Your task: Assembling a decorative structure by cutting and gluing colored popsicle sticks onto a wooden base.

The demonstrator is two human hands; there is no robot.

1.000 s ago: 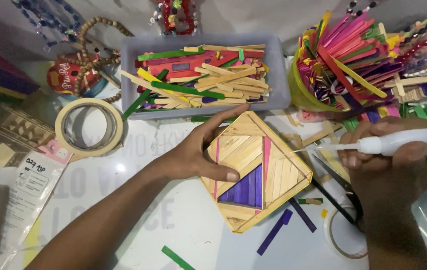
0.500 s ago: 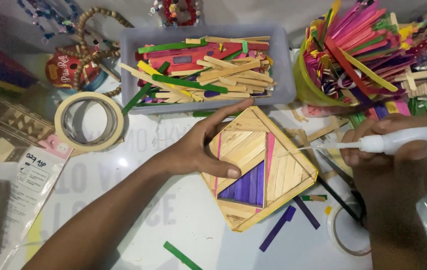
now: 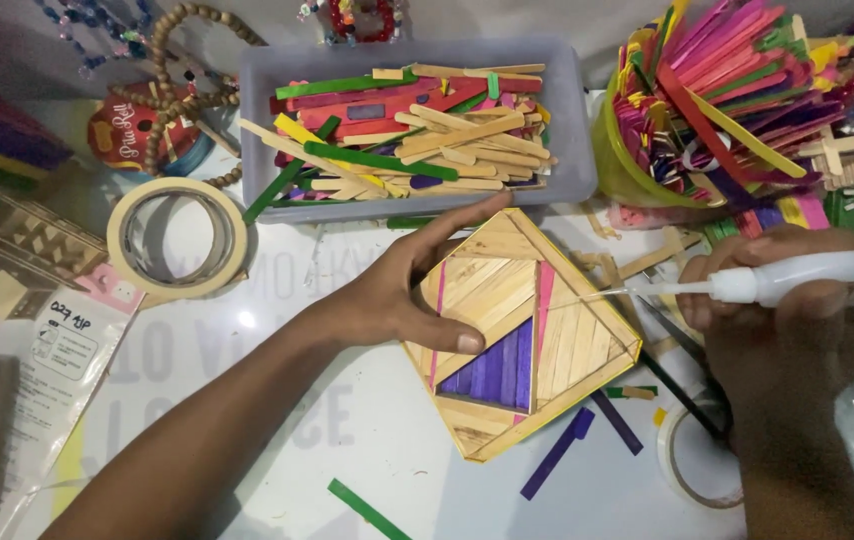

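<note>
A square panel of craft sticks (image 3: 547, 340) lies on the white table, turned like a diamond, with natural wood, pink strips and a purple patch. My left hand (image 3: 412, 285) rests on its left corner, thumb pressed on the wood and fingers spread along the upper edge. My right hand (image 3: 772, 320) grips a white glue bottle (image 3: 797, 278) held sideways. Its thin nozzle tip touches the panel near the pink strip.
A grey tray (image 3: 567, 120) of coloured sticks stands behind the panel. A green cup (image 3: 627, 165) packed with sticks is at the back right. A tape roll (image 3: 177, 240) lies left, another roll (image 3: 692, 460) lower right. Loose purple sticks (image 3: 557, 465) and a green stick (image 3: 367, 510) lie in front.
The view has drifted slightly. The glue nozzle has moved left, further over the panel. My left hand stays on the panel's left corner.
</note>
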